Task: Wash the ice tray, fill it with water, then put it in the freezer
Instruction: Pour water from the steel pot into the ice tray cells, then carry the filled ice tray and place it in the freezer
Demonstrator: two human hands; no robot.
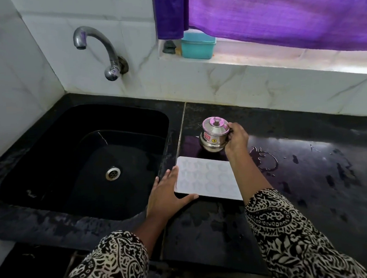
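The left hand (167, 195) lies flat against the white rectangular ice tray (206, 178); the right hand (237, 138), gripping the steel lidded pot (213, 135) beyond it, should pour slowly.

Both sleeves (291, 229): black-and-white paisley print.

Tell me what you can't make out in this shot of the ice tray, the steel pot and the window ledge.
All in the head view:
- ice tray: its right edge is hidden under the right forearm, and its pale cavities are too faint to show whether they hold water.
- steel pot: the lid hides the contents, and the right hand covers its right side.
- teal box: its top is hidden by the purple curtain.
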